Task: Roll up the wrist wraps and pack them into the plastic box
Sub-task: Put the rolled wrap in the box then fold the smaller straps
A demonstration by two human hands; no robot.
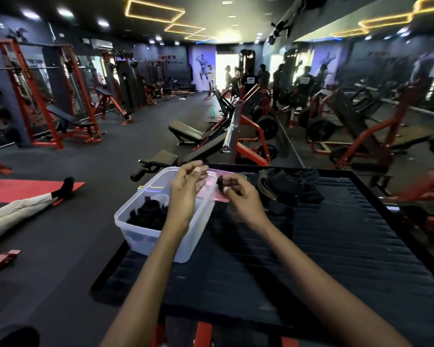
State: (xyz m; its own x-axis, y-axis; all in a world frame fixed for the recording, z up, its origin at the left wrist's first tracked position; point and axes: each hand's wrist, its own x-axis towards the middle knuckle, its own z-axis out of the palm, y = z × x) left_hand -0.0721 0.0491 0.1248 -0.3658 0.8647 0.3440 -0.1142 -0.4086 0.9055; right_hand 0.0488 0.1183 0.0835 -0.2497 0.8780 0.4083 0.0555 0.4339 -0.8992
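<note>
A clear plastic box [135, 226] stands on the left part of a black ribbed platform [311, 259]. Several rolled black wrist wraps [148, 214] lie inside it. My left hand [186, 186] hovers above the box with curled fingers and nothing visible in them. My right hand [238, 194] pinches a small black wrist wrap [221, 184] just right of the box rim. A pile of loose black and olive wraps [288, 186] lies beyond my right hand on the platform.
A pink-tinted lid [218, 176] lies behind the box. A padded bench and barbell [229, 136] stand past the platform. On the left floor a person's legs [30, 204] rest on a red mat. Red machines line the room; people stand far off.
</note>
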